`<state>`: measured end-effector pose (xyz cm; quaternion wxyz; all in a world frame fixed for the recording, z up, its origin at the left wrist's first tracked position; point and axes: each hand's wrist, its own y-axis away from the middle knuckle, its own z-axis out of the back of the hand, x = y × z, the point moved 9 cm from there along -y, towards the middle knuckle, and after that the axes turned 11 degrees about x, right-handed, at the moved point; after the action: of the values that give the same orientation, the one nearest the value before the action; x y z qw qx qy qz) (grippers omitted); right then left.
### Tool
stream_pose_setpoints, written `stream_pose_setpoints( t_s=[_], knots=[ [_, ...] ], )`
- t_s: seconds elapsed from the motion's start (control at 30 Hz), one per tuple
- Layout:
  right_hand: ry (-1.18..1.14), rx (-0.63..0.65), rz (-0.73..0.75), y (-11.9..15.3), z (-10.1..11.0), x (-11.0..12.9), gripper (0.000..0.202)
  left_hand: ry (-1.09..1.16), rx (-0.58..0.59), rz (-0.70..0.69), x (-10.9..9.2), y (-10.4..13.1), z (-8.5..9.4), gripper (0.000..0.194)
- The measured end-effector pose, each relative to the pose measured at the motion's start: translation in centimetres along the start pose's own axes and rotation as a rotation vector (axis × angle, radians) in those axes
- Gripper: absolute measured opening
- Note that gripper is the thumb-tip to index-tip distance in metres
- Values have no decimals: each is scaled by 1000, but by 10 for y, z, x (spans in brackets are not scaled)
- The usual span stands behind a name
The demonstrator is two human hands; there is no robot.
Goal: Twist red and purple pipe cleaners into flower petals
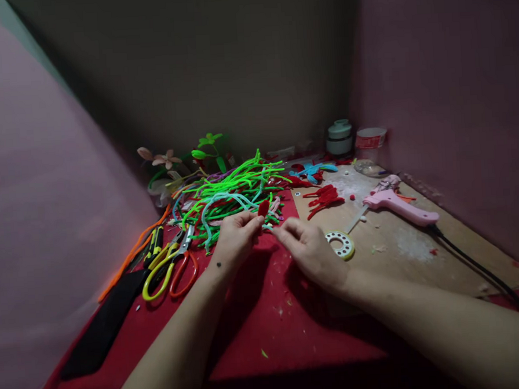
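Between the fingertips of my left hand [239, 233] is a small dark red fuzzy piece [264, 208], pinched upright. My right hand [303, 244] is closed just to its right, thumb against fingers; what it holds, if anything, is too small to make out. Behind both hands lies a heap of green fuzzy stems [241, 181], with a pale turquoise stem [206, 212] looped over its front. Bent red fuzzy pieces [325, 200] rest on a brown board [389, 275] to the right, beside a pink glue gun [401, 205].
Scissors with yellow and red handles [189, 273] and a black cloth-like item [103, 324] lie at left on the red cloth [267, 345]. A white ring-shaped spool [340, 245] is near my right hand. Fuzzy flowers [167, 159], a jar [339, 138] and a cup [370, 142] stand behind.
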<state>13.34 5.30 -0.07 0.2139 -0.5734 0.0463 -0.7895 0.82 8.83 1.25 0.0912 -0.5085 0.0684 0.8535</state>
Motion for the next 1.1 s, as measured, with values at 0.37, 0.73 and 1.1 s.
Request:
stream_pose_setpoints(
  t_s=[0.37, 0.73, 1.1],
  knots=[
    [297, 481, 259, 14, -51, 25, 19, -746, 111, -243, -54, -106, -84, 20],
    [356, 445, 240, 8, -48, 23, 22, -751, 209, -234, -39, -122, -95, 28],
    [365, 451, 209, 8, -51, 20, 20, -746, 207, -266, -33, -112, -102, 14]
  ],
)
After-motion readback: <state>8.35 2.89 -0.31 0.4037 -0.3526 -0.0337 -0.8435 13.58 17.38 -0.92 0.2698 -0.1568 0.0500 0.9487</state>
